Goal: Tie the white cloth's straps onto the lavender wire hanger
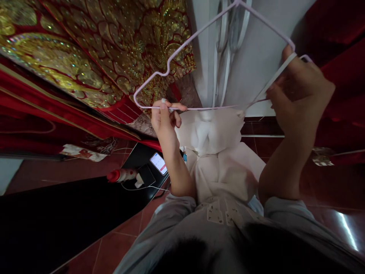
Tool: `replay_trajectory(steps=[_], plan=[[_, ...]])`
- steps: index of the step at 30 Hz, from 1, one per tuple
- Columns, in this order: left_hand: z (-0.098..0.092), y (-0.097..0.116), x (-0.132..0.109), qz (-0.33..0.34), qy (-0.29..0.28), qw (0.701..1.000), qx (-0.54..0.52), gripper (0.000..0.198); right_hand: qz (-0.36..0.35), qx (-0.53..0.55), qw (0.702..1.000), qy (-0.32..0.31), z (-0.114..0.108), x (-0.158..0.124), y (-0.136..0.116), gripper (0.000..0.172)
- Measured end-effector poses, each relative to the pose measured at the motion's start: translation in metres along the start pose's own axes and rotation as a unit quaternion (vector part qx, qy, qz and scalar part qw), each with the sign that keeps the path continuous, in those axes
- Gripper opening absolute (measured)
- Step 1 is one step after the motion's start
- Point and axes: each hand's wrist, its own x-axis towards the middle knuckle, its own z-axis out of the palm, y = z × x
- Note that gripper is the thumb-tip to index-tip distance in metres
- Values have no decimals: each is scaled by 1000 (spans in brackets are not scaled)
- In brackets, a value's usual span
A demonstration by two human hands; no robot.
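Note:
A pale pink clothes hanger [202,31] is held up in front of me, its top at the upper edge of view. My left hand [167,121] is closed around the left part of its bottom bar. Near the hanger's right shoulder, my right hand [302,87] pinches a white strap [279,72], pulled taut up to the right. The strap runs down to a cream garment [219,127] hanging just below the bottom bar, in front of my lap. My right fingers partly hide the hanger's right end.
Gold sequined red costumes [128,45] hang at left, and red cloth [342,91] hangs at right. Pale hangers [225,72] hang against the wall behind. A black bench [71,213] at lower left bears a lit phone [158,163], a red-capped bottle [124,175] and a white cable.

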Motion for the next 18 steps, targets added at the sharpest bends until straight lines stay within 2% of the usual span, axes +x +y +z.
replay_trajectory(steps=[2, 6, 8, 13, 15, 17, 18], plan=[[-1, -2, 0, 7, -9, 1000, -13, 28, 7, 10, 1000, 14, 3, 3, 9, 73], [0, -6, -1, 20, -21, 999, -27, 28, -28, 24, 992, 123, 12, 1, 25, 56], [1, -6, -1, 15, -16, 1000, -21, 28, -32, 43, 988, 146, 15, -2, 37, 54], [2, -4, -1, 5, 5, 1000, 8, 29, -27, 123, 978, 166, 18, -7, 95, 80], [2, -4, -2, 8, 1, 1000, 7, 28, -43, 141, 968, 203, 17, -11, 115, 78], [1, -3, -3, 8, -3, 1000, 5, 27, -85, 148, 950, 260, 16, -17, 117, 71], [1, -3, -3, 8, -7, 1000, 2, 26, -102, 148, 941, 287, 15, -21, 110, 67]])
